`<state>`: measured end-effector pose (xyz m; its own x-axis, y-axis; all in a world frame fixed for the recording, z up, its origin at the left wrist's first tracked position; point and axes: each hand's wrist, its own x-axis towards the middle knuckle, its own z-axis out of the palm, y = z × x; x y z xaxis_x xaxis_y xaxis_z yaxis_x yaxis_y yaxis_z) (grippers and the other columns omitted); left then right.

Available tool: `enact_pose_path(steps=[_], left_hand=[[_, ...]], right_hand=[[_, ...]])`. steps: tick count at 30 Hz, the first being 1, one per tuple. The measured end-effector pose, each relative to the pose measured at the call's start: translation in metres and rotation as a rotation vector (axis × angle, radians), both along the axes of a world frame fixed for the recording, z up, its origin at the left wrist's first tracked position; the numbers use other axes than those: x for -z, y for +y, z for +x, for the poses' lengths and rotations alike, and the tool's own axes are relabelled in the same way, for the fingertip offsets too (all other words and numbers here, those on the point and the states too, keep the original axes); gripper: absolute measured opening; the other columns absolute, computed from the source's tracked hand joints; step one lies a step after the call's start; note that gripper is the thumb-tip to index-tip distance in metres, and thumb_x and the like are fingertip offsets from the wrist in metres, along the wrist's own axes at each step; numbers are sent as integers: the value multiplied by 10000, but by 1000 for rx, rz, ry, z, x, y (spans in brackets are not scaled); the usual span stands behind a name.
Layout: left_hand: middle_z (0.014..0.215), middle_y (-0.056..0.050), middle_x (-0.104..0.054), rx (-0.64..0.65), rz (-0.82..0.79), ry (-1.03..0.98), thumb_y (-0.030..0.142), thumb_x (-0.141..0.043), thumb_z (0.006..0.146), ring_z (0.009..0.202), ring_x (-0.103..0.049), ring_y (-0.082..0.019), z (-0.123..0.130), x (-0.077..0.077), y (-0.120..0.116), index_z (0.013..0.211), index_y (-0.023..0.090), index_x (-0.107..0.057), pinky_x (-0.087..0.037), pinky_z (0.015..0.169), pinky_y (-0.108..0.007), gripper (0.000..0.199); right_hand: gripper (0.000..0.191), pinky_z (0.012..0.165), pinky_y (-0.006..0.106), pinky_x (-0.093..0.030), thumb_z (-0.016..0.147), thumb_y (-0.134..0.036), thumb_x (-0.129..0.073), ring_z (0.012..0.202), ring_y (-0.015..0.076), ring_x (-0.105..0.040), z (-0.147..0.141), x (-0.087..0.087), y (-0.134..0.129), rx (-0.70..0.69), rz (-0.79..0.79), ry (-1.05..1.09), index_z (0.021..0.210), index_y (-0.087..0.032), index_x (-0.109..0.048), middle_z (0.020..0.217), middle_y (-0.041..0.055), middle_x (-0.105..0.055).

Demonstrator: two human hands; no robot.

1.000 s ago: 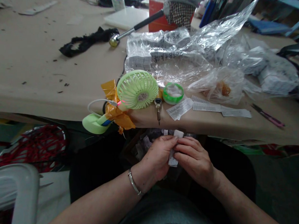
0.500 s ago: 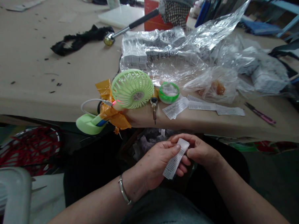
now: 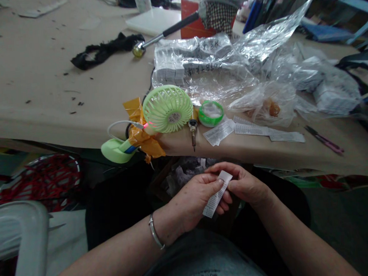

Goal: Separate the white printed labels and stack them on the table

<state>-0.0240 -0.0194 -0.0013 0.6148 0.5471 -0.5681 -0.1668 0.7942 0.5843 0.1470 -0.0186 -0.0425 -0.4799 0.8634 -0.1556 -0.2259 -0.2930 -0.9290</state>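
Note:
Printed white paper labels (image 3: 213, 201) lie in my left hand (image 3: 194, 198), its thumb pressed on their face and its fingers behind. My right hand (image 3: 245, 184) is closed at the upper right edge of the labels, thumb and fingers curled against them. Both hands are over my lap, below the table's front edge. On the table near that edge lie loose label strips (image 3: 252, 129), a green round container (image 3: 211, 113) with white material inside, and a soldering-iron-like tool (image 3: 193, 133) with its tip pointing toward me.
A green fan (image 3: 168, 109) is fixed with orange tape at the table edge (image 3: 80, 132). Behind are plastic-wrapped label stacks (image 3: 169, 69), a hammer-like tool (image 3: 180, 24) and black cloth (image 3: 104, 52). Small snips (image 3: 324, 140) lie at the right; a bin with scraps (image 3: 185, 172) is below.
The view has shifted slightly, so the table things appear a little farther right. The labels look like a neater, narrower strip between my hands, which keep nearly the same pose.

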Motion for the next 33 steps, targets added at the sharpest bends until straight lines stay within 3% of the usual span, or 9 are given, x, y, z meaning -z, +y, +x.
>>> enact_pose_path(steps=[5,8,13,17,22,26,29,33], left_hand=[[676,-31,-635,-67,16,-11,359,-638,799,514,-556,-82,-4,-1,2,784,120,-629,-440,513,-195,239],[649,-26,-621,-92,31,7,338,-635,799,523,-556,-87,-6,-2,3,769,121,-632,-428,509,-195,219],[619,-16,-608,-103,22,46,320,-623,806,509,-550,-88,-8,0,2,742,132,-627,-418,503,-200,199],[645,-22,-615,-138,28,17,329,-614,814,521,-556,-88,-13,0,1,748,127,-629,-423,512,-202,214],[665,-22,-615,-179,63,24,320,-576,839,521,-548,-84,-21,-3,0,781,135,-615,-421,517,-198,198],[649,-24,-605,-145,76,-14,369,-599,824,540,-553,-94,-27,0,-1,744,129,-613,-431,524,-204,254],[628,-34,-608,-66,79,-25,423,-590,824,507,-542,-90,-31,2,-3,703,119,-617,-428,513,-208,328],[608,-29,-609,-36,66,-33,415,-617,802,487,-542,-89,-34,2,-4,725,123,-619,-424,495,-200,302]], right_hand=[[370,925,375,-509,850,-289,-611,1066,216,-613,-5,-21,-7,290,525,-554,1215,-236,-575,1182,87,-634],[363,955,399,-489,869,-266,-580,1103,238,-583,-11,-27,-12,333,806,-859,1226,-199,-574,1173,112,-620],[306,900,386,-530,905,-265,-513,1038,233,-621,-20,-26,-12,292,901,-925,1190,-191,-597,1105,110,-654],[336,898,363,-530,891,-270,-535,1013,215,-641,-24,-24,-12,333,748,-813,1218,-202,-565,1107,92,-666],[224,656,233,-556,875,-295,-581,731,129,-660,-34,-21,-11,365,354,-492,1090,-239,-610,920,20,-689],[354,514,224,-536,816,-335,-649,551,101,-619,-36,-12,-2,133,100,-172,1153,-239,-596,880,20,-696],[438,642,289,-573,735,-371,-726,723,159,-679,-34,-4,6,-29,-30,-14,1131,-216,-624,972,58,-701],[368,786,367,-561,683,-380,-768,959,226,-665,-35,2,11,-94,-75,85,994,-211,-668,1162,87,-650]])
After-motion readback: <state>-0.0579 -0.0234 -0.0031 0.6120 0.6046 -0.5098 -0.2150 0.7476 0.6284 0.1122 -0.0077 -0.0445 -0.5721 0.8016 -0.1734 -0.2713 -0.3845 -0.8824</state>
